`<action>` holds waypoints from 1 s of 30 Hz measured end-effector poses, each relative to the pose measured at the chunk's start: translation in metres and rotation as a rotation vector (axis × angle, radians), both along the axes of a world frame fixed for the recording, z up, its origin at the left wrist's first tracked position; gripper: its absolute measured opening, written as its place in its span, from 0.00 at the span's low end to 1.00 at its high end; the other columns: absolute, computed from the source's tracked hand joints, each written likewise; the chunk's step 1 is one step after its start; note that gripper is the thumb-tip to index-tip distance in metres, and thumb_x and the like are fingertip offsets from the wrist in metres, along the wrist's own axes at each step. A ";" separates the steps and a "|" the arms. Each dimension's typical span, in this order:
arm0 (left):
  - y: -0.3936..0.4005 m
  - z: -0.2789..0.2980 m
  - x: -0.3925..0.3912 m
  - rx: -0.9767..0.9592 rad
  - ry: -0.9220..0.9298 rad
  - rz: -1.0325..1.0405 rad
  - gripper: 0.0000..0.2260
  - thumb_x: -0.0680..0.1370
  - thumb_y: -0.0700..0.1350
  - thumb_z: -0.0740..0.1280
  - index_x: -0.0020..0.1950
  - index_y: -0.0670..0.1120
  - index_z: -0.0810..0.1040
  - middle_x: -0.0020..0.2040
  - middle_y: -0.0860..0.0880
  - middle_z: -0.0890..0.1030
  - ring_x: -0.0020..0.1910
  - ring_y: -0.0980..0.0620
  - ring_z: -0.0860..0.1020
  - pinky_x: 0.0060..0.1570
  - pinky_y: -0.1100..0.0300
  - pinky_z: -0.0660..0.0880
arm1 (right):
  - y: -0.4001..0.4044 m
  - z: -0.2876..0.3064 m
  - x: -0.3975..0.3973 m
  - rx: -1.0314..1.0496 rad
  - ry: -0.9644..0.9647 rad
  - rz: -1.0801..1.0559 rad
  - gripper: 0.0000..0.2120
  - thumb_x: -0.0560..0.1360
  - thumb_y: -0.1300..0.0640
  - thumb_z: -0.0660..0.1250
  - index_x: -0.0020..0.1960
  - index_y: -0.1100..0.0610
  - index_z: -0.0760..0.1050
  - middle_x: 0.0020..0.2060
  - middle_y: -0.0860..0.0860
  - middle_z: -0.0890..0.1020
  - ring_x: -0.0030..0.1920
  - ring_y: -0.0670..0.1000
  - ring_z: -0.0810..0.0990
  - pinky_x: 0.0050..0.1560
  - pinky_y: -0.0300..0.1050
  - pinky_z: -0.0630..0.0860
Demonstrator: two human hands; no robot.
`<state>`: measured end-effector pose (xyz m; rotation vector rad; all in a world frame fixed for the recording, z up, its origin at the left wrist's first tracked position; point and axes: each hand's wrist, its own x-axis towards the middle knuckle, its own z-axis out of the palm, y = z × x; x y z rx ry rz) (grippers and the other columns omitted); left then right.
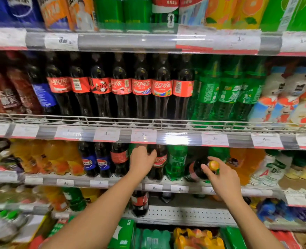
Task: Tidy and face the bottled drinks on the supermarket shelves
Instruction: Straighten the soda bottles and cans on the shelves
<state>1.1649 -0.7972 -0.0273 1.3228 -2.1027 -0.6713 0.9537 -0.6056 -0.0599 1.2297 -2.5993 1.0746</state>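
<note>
On the third shelf (112, 183) down, near its front edge, the left hand (141, 161) is reaching in between a red-labelled cola bottle (119, 159) and another cola bottle (159, 161), its fingers curling round something green that is mostly hidden. Further right, past a green bottle (176, 162), the right hand (220, 175) is gripping the orange cap (213, 165) of a dark bottle (196, 170), which is tilting forward over the shelf's front edge.
</note>
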 end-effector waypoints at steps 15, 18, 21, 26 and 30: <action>-0.070 -0.007 0.028 0.158 -0.119 0.124 0.16 0.72 0.56 0.73 0.54 0.49 0.78 0.49 0.46 0.81 0.44 0.45 0.80 0.45 0.50 0.82 | 0.008 -0.006 0.023 -0.032 0.004 0.032 0.23 0.77 0.40 0.69 0.69 0.48 0.77 0.57 0.49 0.85 0.53 0.54 0.84 0.44 0.47 0.78; -0.049 -0.005 0.031 0.089 -0.060 0.117 0.20 0.73 0.62 0.73 0.53 0.47 0.78 0.52 0.47 0.78 0.46 0.46 0.78 0.43 0.55 0.75 | 0.014 -0.012 0.024 -0.068 -0.016 0.045 0.23 0.77 0.41 0.70 0.69 0.48 0.77 0.61 0.49 0.84 0.57 0.54 0.83 0.49 0.48 0.80; -0.021 -0.014 0.042 -0.054 0.011 0.055 0.25 0.75 0.61 0.72 0.62 0.45 0.81 0.65 0.45 0.73 0.57 0.43 0.76 0.51 0.52 0.74 | 0.020 -0.013 0.024 -0.113 -0.068 0.069 0.25 0.76 0.37 0.68 0.68 0.48 0.77 0.60 0.48 0.84 0.58 0.53 0.83 0.51 0.46 0.79; 0.016 -0.046 0.075 -0.069 0.314 -0.033 0.17 0.77 0.53 0.73 0.65 0.54 0.79 0.66 0.54 0.74 0.67 0.51 0.71 0.66 0.50 0.70 | 0.026 0.009 0.029 -0.135 -0.057 0.074 0.24 0.76 0.34 0.66 0.66 0.46 0.79 0.51 0.46 0.86 0.51 0.52 0.83 0.41 0.41 0.72; 0.034 -0.045 0.103 0.016 0.597 0.006 0.14 0.79 0.49 0.70 0.65 0.55 0.78 0.63 0.57 0.79 0.64 0.59 0.75 0.65 0.58 0.70 | 0.028 0.041 0.038 -0.119 -0.009 0.089 0.22 0.75 0.31 0.63 0.57 0.45 0.81 0.41 0.43 0.83 0.44 0.50 0.80 0.42 0.47 0.74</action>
